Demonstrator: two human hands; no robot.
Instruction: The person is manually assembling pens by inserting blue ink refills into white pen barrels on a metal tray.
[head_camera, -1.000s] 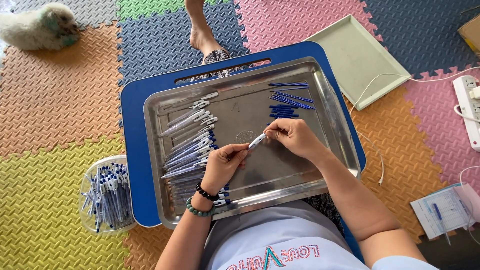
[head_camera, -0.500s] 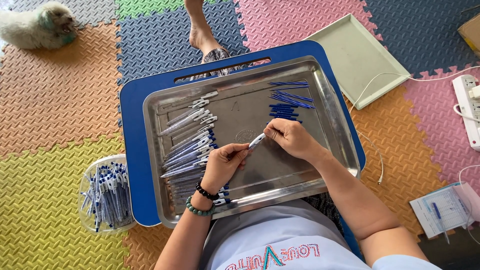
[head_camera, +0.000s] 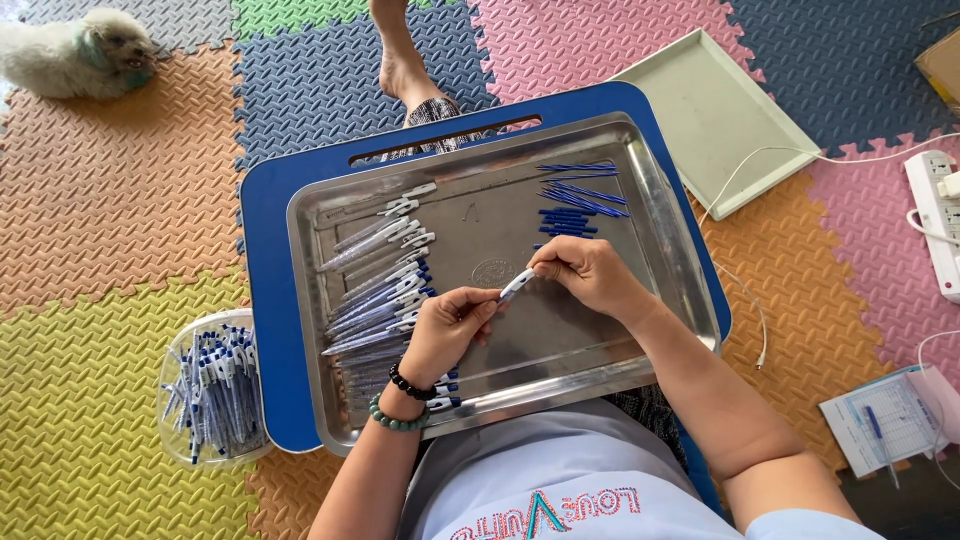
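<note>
My left hand (head_camera: 448, 325) and my right hand (head_camera: 587, 274) meet over the middle of a steel tray (head_camera: 662, 235), both pinching one white and blue pen (head_camera: 517, 285) between their fingertips. A row of clear pen barrels with white clips (head_camera: 380, 285) lies along the tray's left side, just left of my left hand. A small heap of blue refills (head_camera: 577, 198) lies at the tray's far right, just beyond my right hand. Bead bracelets sit on my left wrist.
The tray rests on a blue lap board (head_camera: 270, 300). A clear tub of pens (head_camera: 212, 392) stands at left on the foam floor mats. A pale tray (head_camera: 715, 115), a power strip (head_camera: 935, 215), a notepad (head_camera: 885, 418), another person's foot (head_camera: 400, 60) and a white dog (head_camera: 75, 55) lie around.
Both hands have stayed together on the pen over the tray, with only small finger shifts.
</note>
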